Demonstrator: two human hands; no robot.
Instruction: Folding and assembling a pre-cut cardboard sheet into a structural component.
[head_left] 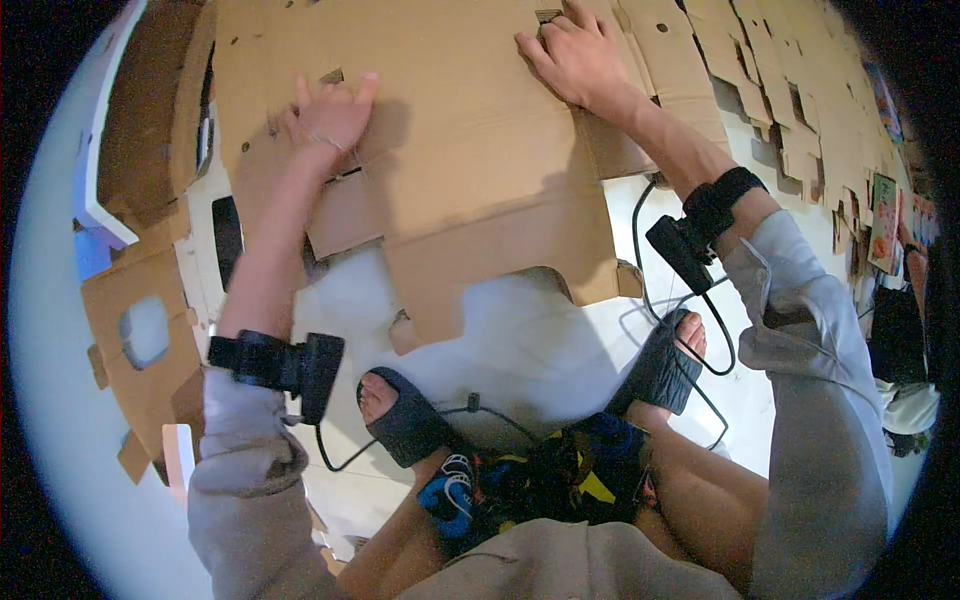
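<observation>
Both hands flat on the cardboard (470, 150): left hand (330, 115) pressing its left part, fingers spread; right hand (575, 60) pressing near the top edge, fingers loosely extended, gripping nothing.

A white floor (540, 340) runs under everything, with a thin black cable (640, 270) looping across it on the right. At the far right, a row of flattened brown cardboard pieces (800, 110) stretches away, and some colourful printed packages (885, 215) lie beside them. On the left sit more cardboard offcuts (145, 340), one with a rounded hole cut through it, near a white and blue panel (95, 190).
</observation>
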